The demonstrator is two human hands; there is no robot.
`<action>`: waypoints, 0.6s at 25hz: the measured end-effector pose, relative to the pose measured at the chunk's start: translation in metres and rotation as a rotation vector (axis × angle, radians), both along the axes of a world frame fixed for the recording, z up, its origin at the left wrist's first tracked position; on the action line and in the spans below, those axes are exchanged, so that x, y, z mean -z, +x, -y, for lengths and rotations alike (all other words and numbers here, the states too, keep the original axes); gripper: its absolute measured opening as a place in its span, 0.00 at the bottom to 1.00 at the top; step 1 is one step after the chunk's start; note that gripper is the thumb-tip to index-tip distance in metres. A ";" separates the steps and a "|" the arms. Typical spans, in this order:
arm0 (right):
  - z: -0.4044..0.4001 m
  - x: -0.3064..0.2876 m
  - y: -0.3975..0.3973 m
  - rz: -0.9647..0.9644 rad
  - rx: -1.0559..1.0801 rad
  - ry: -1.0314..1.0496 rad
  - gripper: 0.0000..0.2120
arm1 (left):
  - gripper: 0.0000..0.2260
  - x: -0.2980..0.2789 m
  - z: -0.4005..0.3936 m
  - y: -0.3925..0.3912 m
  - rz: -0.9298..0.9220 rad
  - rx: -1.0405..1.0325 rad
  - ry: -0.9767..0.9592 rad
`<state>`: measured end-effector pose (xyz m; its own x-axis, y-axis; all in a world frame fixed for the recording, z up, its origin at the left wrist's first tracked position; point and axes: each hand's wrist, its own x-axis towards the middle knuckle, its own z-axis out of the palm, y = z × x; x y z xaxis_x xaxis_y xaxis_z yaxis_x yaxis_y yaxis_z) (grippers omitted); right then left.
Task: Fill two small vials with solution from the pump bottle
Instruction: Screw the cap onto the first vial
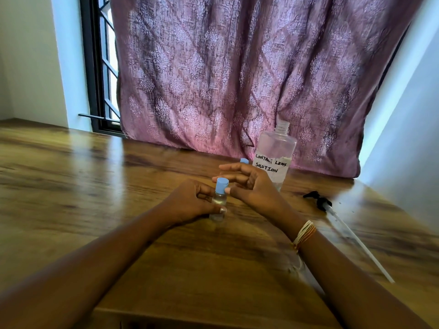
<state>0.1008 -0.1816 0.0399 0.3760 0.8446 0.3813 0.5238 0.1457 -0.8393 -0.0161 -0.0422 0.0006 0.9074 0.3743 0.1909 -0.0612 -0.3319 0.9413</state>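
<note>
Item 1, near vial [218,203]: I am seeing it standing upright on the wooden table [95,176], in front and to the left of the pump bottle [275,155]. Its blue cap [222,185] is on and clear liquid is showing in its body.

Item 2, left hand [190,203]: it is gripping the near vial's glass body, fingers curled in from the left and thumb tip pressing low on the front.

Item 3, right hand [249,184]: it is hovering just right of the blue cap with its fingers spread and loosely curved. The thumb tip is lying right beside the cap; I cannot tell whether it is touching.

Item 4, second vial [244,161]: only its blue top is peeking over the right hand's fingers, just left of the pump bottle.

Item 5, pump bottle: it is standing uncapped, neck open, bearing a handwritten label [271,163] reading "CONTACT LENS SOLUTION".

Item 6, pump head [319,200]: it is lying flat on the table to the right of the pump bottle, its dip tube [356,243] trailing toward me.
</note>
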 end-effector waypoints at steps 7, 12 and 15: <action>-0.002 0.002 0.000 0.050 0.066 0.026 0.15 | 0.09 0.001 -0.001 0.000 -0.024 -0.030 0.040; -0.003 0.002 -0.004 0.061 0.147 0.057 0.14 | 0.09 0.001 0.005 -0.001 -0.007 -0.083 0.091; -0.007 0.008 -0.005 0.017 0.203 0.085 0.13 | 0.08 0.002 0.008 -0.002 0.016 -0.153 0.139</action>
<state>0.0954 -0.1750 0.0324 0.5279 0.7168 0.4556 0.5639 0.1054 -0.8191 -0.0180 -0.0501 -0.0014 0.8385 0.4765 0.2644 -0.0149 -0.4649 0.8852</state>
